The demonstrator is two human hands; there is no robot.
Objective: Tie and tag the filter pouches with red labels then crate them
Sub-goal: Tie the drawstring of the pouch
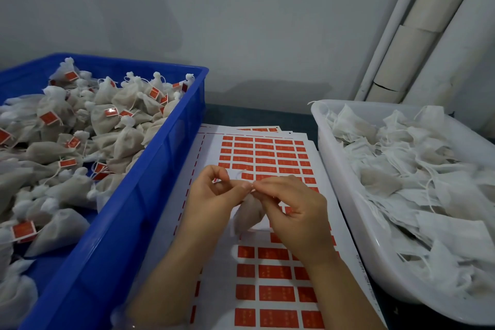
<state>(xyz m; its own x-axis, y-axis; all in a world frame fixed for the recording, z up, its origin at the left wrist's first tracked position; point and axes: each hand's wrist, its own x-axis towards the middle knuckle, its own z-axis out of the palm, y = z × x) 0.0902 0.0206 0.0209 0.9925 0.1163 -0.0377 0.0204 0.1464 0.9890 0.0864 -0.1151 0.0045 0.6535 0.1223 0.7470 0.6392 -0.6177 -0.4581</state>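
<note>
A filled filter pouch (247, 215) hangs between my two hands above the sheet of red labels (270, 158). My left hand (214, 195) pinches the pouch's white string near its neck. My right hand (292, 209) pinches the same string from the other side, fingertips almost meeting the left ones. A small loop of string (239, 173) stands up above the fingers. The blue crate (150, 177) on the left holds several tied pouches with red tags (49, 117). The white bin (348, 185) on the right holds several untied pouches (417, 169).
More label sheets lie stacked under the top one, on a dark table (254, 115) between crate and bin. A grey wall rises behind. Pale pipes (417, 43) run up the right corner.
</note>
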